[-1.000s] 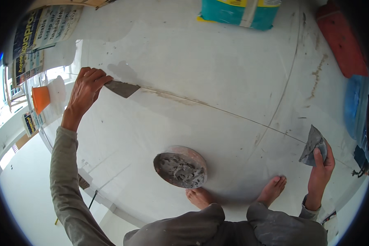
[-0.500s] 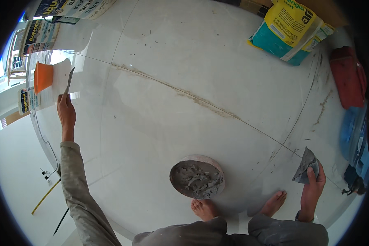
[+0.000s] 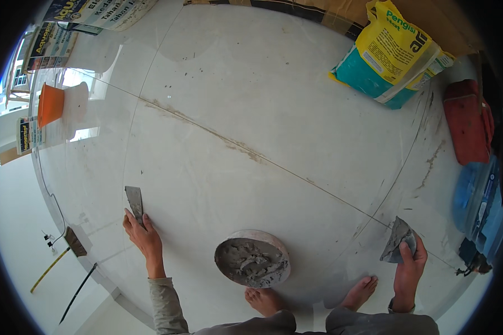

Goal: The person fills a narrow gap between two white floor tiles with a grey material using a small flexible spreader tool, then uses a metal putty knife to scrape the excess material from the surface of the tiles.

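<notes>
My left hand [image 3: 145,235] is closed on a flat grey putty knife [image 3: 134,202], its blade pointing away from me and smeared with grey paste. On the right, my right hand [image 3: 409,262] grips a curved, roughly triangular grey scraper piece [image 3: 399,240], its thumb pressed on the face; wet grey paste coats it. Between the two hands, close to my feet, a round bowl [image 3: 281,245] stands on the floor. Thick grey paste [image 3: 251,262] with a churned surface lies inside it. Neither hand touches the bowl.
Glossy pale floor tiles [image 3: 207,178] have dark joints and brown smears. A yellow and teal bag [image 3: 385,61] lies far right beside cardboard [image 3: 436,22]. A red bag [image 3: 466,123] and blue plastic containers [image 3: 472,192] line the right. An orange bucket [image 3: 51,105], pails and a broom [image 3: 75,241] are left.
My left hand has come down and inward with the putty knife, nearer the bowl. My right hand still holds the scraper piece in nearly the same place. The view has shifted slightly.
</notes>
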### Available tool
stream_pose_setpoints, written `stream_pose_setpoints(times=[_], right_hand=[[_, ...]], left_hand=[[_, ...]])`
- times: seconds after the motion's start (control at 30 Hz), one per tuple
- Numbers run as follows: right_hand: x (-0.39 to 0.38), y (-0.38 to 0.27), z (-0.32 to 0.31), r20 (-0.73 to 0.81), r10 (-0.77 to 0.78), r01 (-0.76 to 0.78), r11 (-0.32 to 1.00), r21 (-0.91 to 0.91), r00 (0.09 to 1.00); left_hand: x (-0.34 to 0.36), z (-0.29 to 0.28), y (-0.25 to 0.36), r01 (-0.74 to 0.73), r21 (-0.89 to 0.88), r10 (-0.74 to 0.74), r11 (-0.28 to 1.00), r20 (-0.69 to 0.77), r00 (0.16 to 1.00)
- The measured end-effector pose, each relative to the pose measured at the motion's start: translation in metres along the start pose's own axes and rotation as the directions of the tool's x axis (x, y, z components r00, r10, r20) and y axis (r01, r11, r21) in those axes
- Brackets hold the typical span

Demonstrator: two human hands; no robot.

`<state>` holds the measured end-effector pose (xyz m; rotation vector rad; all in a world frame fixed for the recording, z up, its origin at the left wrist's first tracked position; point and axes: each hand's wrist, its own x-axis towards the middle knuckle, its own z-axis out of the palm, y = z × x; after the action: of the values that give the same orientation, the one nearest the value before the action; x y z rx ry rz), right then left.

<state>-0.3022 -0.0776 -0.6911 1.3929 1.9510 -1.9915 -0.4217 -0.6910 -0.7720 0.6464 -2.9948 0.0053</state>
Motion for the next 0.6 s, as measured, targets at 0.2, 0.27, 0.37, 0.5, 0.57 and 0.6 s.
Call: stream_pose_setpoints(times=[0.2, 0.27, 0.37, 0.5, 0.57, 0.6], right_hand=[[0.0, -0.011, 0.0, -0.056, -0.053, 0.048, 0.995, -0.088, 0.997], [0.003, -0.002, -0.001, -0.001, -0.038, 0.038, 0.997, -0.07, 0.999], [-0.001, 0.003, -0.001, -0.014, -0.01, 0.009, 0.997, -0.083, 1.0], [-0.004, 0.006, -0.027, -0.054, 0.005, -0.011, 0.993, -0.122, 0.999], [-0.009, 0.009, -0.025, -0.075, -0.01, 0.003, 0.996, -0.089, 0.997], [-0.008, 0.011, -0.021, -0.089, -0.014, 0.009, 0.998, -0.058, 0.996]], left_hand=[[0.0, -0.059, 0.226, -0.601, -0.511, 0.776, 0.615, 0.255, 0.577], [-0.005, -0.04, 0.262, -0.733, -0.613, 0.952, 0.296, 0.248, 0.178], [0.026, -0.007, 0.253, -0.824, -0.565, 0.974, 0.043, 0.206, -0.09], [0.129, 0.014, 0.222, -0.97, -0.205, 0.958, 0.133, 0.276, 0.073], [0.207, 0.017, 0.185, -0.835, -0.076, 0.823, 0.545, 0.239, 0.516], [0.252, 0.019, 0.157, -0.641, 0.099, 0.602, 0.761, 0.259, 0.755]])
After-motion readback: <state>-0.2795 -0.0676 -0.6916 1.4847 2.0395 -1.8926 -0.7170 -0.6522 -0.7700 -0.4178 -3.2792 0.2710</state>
